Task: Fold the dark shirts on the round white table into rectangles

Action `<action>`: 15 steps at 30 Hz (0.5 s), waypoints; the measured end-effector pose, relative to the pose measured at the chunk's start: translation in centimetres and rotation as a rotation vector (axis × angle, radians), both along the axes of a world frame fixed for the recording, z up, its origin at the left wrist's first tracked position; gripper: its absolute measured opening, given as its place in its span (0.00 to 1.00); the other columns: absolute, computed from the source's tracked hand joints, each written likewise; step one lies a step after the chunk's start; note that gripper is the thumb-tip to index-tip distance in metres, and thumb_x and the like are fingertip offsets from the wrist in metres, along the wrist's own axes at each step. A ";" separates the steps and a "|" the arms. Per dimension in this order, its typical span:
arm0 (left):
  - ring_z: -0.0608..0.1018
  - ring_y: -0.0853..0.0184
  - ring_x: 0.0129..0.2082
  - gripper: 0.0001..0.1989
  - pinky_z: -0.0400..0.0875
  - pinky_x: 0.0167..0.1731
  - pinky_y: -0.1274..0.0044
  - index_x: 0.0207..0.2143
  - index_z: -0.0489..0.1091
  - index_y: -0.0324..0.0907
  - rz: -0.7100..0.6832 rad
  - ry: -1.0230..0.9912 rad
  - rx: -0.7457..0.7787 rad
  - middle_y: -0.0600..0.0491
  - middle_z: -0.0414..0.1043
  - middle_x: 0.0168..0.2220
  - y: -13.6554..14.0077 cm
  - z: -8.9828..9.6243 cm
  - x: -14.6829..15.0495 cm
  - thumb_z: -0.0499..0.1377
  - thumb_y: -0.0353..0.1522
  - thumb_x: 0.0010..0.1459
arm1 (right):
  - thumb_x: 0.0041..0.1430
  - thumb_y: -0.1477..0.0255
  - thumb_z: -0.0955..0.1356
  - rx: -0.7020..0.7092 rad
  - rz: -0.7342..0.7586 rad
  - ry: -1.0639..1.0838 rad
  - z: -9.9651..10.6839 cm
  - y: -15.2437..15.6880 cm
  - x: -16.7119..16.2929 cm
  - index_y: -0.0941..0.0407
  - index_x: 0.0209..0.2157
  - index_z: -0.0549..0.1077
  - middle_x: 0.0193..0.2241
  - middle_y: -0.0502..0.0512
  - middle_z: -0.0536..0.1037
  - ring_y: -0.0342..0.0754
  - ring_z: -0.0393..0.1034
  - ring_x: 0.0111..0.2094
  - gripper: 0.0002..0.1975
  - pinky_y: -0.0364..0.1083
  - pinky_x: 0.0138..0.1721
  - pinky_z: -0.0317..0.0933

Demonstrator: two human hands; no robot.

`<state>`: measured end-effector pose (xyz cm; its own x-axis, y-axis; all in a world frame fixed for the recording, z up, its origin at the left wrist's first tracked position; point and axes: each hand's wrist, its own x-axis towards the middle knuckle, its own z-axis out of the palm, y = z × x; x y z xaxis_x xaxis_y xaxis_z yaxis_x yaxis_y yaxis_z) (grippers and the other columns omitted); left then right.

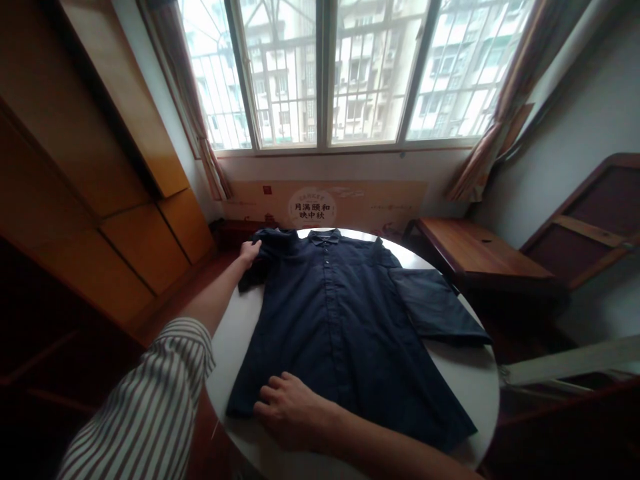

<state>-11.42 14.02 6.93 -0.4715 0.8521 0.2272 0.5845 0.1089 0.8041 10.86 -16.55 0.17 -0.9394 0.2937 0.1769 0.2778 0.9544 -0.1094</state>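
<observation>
A dark navy button-up shirt [327,313] lies front up on a round white table [243,320], its collar at the far edge. One sleeve [435,303] is spread out to the right. At the far left, the other sleeve is bunched near the shoulder, and my left hand [251,252] is closed on that cloth. My right hand [293,410] rests at the near left corner of the shirt, by the hem. Its fingers are curled on the fabric, and its thumb is hidden.
Beyond the table, a printed banner [370,200] runs along the wall under a barred window [325,73]. To the right stand a wooden desk [480,250] and a leaning wooden-framed panel [595,213]. Wooden cabinets [135,247] line the left side.
</observation>
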 end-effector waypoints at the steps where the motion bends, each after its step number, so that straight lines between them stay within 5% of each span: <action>1: 0.80 0.62 0.29 0.13 0.74 0.29 0.77 0.36 0.76 0.32 0.016 -0.027 -0.003 0.48 0.76 0.26 0.1 0.1 -0.2 0.61 0.36 0.57 | 0.64 0.66 0.65 0.001 0.038 0.009 0.2 -0.1 0.1 0.55 0.36 0.68 0.33 0.51 0.74 0.48 0.66 0.33 0.06 0.48 0.31 0.57; 11: 0.80 0.62 0.28 0.18 0.76 0.31 0.74 0.34 0.76 0.34 -0.060 -0.128 -0.065 0.48 0.78 0.27 0.2 1.0 -0.4 0.71 0.35 0.41 | 0.63 0.66 0.66 -0.045 0.172 0.011 1.2 -0.4 0.7 0.55 0.34 0.68 0.31 0.48 0.75 0.45 0.67 0.30 0.07 0.47 0.28 0.53; 15: 0.81 0.58 0.38 0.16 0.76 0.41 0.70 0.40 0.75 0.35 0.006 -0.040 -0.036 0.43 0.79 0.37 0.2 1.8 0.2 0.67 0.32 0.49 | 0.63 0.65 0.66 -0.046 0.173 0.024 1.0 -0.4 0.7 0.55 0.34 0.69 0.31 0.48 0.75 0.45 0.67 0.29 0.08 0.47 0.29 0.53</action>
<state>-11.22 14.26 8.77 -0.4850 0.8564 0.1770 0.5510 0.1420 0.8224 11.52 -16.96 1.13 -0.9724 0.1359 0.1897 0.1063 0.9816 -0.1586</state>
